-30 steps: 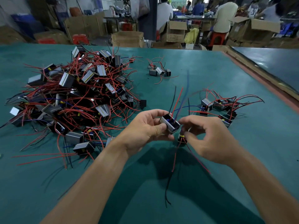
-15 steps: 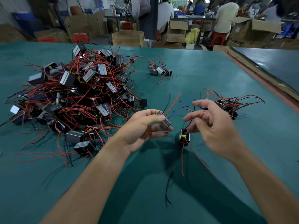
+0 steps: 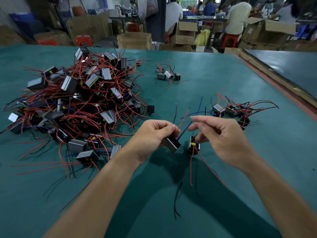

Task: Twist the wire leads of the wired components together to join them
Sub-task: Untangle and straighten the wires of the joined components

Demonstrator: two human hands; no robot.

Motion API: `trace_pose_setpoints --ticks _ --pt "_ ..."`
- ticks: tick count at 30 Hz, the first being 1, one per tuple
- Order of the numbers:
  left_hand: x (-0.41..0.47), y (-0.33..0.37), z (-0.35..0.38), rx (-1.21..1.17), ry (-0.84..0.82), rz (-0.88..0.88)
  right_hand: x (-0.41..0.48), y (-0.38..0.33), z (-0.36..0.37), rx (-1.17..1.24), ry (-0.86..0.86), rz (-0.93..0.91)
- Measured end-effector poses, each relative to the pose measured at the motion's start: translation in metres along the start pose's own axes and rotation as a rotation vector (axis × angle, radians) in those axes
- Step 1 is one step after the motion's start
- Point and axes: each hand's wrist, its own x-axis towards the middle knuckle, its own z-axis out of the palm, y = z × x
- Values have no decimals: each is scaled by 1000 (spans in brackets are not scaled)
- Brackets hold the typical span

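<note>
- A factory-style assembly workshop, set up for hand work in bulk.
- A wide table (image 3: 223, 79) under a green cover carries a big heap of wired components (image 3: 80, 103), all identical small blocks with red, black and blue leads.
- Smaller batches (image 3: 167, 74) of the same part lie apart from the heap.
- Cardboard boxes (image 3: 134, 40), some open, stand on the floor behind.
- Further back, people (image 3: 237, 16) sit at another bench (image 3: 202, 19), one on a red stool (image 3: 229, 40).

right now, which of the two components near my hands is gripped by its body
The silver-sided component in the left hand, which grips its body. The other component, with the yellow spot, sits below the right hand, its body ungripped.
</note>
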Motion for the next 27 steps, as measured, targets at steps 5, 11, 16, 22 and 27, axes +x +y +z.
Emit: trace_pose_setpoints --ticks 5,11,16,22,27 --pt "-2 1 0 11 -9 67 0 -1 -1 69 -31 39" --pt "0 -1 2 20 17 61 -2 -3 -1 75 -24 40" --pt "1 0 4 35 80 62 -1 -6 1 117 -6 46" --pt "1 3 5 -58 17 -69 -1 -8 3 106 -29 83" --pt "0 -2 2 100 -13 41 0 -4 0 53 -21 106"
